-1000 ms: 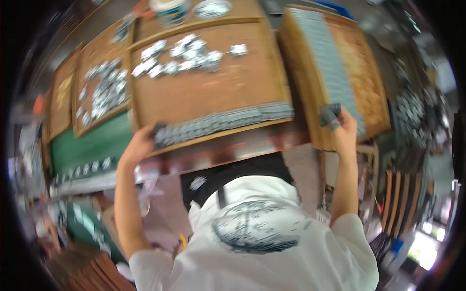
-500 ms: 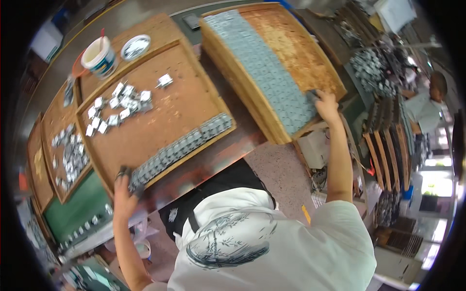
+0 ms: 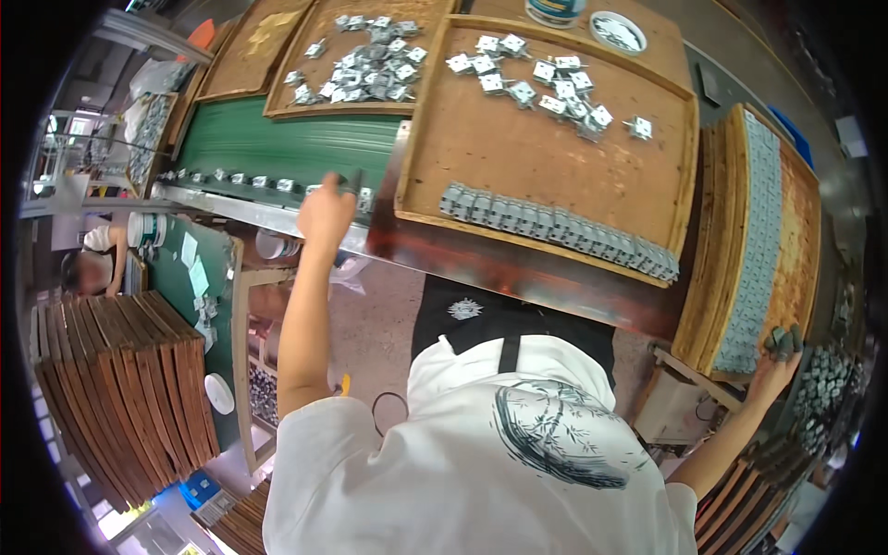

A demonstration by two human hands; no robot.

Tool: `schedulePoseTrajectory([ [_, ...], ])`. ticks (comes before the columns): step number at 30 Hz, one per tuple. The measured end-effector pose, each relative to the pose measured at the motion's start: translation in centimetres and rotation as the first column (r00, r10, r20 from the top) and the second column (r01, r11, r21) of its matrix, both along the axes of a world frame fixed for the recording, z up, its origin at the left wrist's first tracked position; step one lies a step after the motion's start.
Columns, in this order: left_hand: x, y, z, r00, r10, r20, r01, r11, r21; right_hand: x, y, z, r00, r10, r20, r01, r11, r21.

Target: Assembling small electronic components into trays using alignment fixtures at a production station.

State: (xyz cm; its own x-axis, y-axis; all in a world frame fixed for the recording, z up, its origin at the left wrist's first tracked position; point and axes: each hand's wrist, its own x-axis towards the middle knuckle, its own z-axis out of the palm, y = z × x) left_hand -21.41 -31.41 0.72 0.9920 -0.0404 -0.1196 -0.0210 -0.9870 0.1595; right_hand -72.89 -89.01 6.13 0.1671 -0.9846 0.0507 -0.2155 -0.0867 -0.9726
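Over the near edge of the green conveyor belt [image 3: 268,139], my left hand [image 3: 326,215] reaches toward a line of small silver metal parts [image 3: 261,183]. Its dark-covered fingertips are spread beside the part at the right end of that line, and nothing shows held. My right hand [image 3: 775,368] is by the near right corner of the stacked wooden trays [image 3: 708,314], dark-covered fingers apart and seemingly holding nothing. Grey metal pieces [image 3: 760,231] fill the left strip of the top tray. In the middle wooden tray [image 3: 546,153], a row of metal parts [image 3: 555,231] lines the near side.
Loose silver parts [image 3: 560,88] lie toward the back of the middle tray. Another tray with a heap of parts [image 3: 370,69] stands beyond the belt. A white bowl [image 3: 618,32] and a tub [image 3: 555,9] are behind. At far left, another person works near stacked boards [image 3: 120,388].
My view has swung left. My left hand has gone from the row's left end in the middle tray to the belt. My right hand has drawn back to the stacked trays' near corner.
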Motion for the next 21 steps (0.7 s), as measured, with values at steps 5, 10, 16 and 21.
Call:
schedulePoseTrajectory([
  [5, -0.3, 0.0, -4.1, 0.997, -0.031, -0.073, 0.022, 0.992, -0.125, 12.2, 8.6, -0.6, 0.946, 0.252, 0.205, -0.284, 0.948, 0.146],
  [10, -1.2, 0.2, -3.8, 0.970, 0.004, -0.245, -0.223, 0.424, -0.878, 20.2, 16.6, -2.2, 0.848, 0.485, 0.215, -0.521, 0.838, 0.164],
  [16, -7.6, -5.4, 1.5, 0.842, -0.383, -0.379, -0.460, -0.146, -0.876, 25.5, 22.3, -0.8, 0.722, 0.644, 0.253, -0.691, 0.692, 0.208],
  [21, -11.5, -9.8, 4.1, 0.744, -0.583, -0.327, -0.630, -0.448, -0.634, 26.7, 26.2, 2.1, 0.583, 0.756, 0.299, -0.808, 0.499, 0.314],
])
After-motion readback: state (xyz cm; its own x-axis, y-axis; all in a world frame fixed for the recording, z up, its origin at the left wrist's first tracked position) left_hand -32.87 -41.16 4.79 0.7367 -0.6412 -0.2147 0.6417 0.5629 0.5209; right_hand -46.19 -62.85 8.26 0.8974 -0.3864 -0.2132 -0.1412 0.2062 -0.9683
